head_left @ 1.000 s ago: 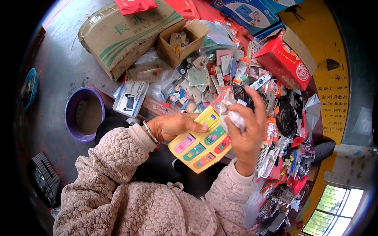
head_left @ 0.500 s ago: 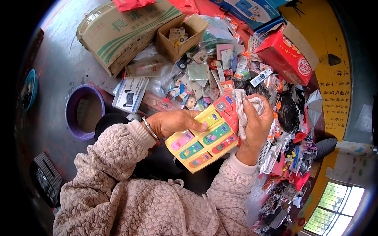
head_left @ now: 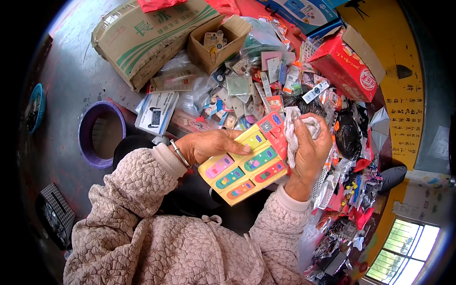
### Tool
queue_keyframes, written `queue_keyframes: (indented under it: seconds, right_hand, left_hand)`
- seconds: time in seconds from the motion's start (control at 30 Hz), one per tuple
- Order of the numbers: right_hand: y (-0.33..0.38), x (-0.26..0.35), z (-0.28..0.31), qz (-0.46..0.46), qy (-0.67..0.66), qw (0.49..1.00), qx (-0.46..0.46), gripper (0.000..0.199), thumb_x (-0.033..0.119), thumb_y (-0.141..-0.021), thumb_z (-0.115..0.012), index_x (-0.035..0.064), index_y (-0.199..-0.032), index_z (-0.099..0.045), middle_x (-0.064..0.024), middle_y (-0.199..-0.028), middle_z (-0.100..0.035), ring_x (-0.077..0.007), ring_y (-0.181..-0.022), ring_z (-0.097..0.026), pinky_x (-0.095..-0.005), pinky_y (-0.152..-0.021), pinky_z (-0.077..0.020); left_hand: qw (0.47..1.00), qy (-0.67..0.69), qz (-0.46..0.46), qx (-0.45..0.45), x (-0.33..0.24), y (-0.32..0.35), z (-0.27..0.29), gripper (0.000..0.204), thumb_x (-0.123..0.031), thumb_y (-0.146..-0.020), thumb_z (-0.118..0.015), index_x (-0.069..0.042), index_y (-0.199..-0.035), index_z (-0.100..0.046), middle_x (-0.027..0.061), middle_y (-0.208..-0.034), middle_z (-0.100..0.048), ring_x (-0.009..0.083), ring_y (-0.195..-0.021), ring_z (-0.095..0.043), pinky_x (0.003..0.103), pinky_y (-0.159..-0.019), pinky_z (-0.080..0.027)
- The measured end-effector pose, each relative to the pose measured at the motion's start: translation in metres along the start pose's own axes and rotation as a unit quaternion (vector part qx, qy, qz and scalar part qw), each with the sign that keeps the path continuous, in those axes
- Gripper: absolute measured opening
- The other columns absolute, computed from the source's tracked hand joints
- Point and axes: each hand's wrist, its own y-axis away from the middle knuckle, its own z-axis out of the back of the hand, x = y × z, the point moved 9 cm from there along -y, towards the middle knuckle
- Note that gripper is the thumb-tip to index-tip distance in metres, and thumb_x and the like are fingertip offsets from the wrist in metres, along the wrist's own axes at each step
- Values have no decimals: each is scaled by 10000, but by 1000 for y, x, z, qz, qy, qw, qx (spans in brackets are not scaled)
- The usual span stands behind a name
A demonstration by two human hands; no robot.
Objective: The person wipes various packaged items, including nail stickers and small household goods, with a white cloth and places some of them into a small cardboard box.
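Grey, red-flecked floor (head_left: 66,85) spreads at left, yellow wall band (head_left: 403,52) bearing black characters (head_left: 405,113) curves along right beside dark board (head_left: 431,90), barred window (head_left: 403,250) lower right shows bright daylight, greenery (head_left: 398,238).

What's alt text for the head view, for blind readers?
A person's left hand holds a flat yellow-and-red card with colourful rounded strips; the right hand clutches a crumpled whitish cloth by the card's red end. A heap of small packaged goods lies beyond, near a brown cardboard carton and a round purple bucket.
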Motion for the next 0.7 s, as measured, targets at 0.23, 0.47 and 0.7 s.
queue_keyframes:
  seconds: [0.23, 0.47, 0.7]
  right_hand:
    - [2, 1, 0, -4, 11, 1000, -10, 107, 31, -786, -607, 2, -855, -530, 1, -706, -542, -37, -626, -482, -181, -555, -394]
    - [4, 20, -5, 78, 195, 977, -40, 129, 22, -761, -597, -6, -866, -527, -45, -685, -558, -90, -616, -518, -240, -565, -430]
    - [11, 6, -25, 29, 235, 971, 20, 183, 40, -734, -599, 2, -898, -526, -152, -727, -598, -212, -642, -597, -323, -608, -460]
  left_hand:
    - [1000, -20, 4, -18, -3, 3, -3, 463, -190, -814, -614, -8, -1207, -448, 101, -1078, -586, 178, -921, -602, 301, -808, -488]
    - [989, -132, -69, 27, -19, -6, -2, 458, -122, -776, -648, 16, -1175, -472, 78, -1047, -599, 140, -933, -584, 278, -825, -461]
    - [966, -212, -146, 1, -33, -12, -1, 328, -51, -722, -671, 37, -1022, -573, 85, -937, -641, 130, -835, -605, 264, -772, -472]
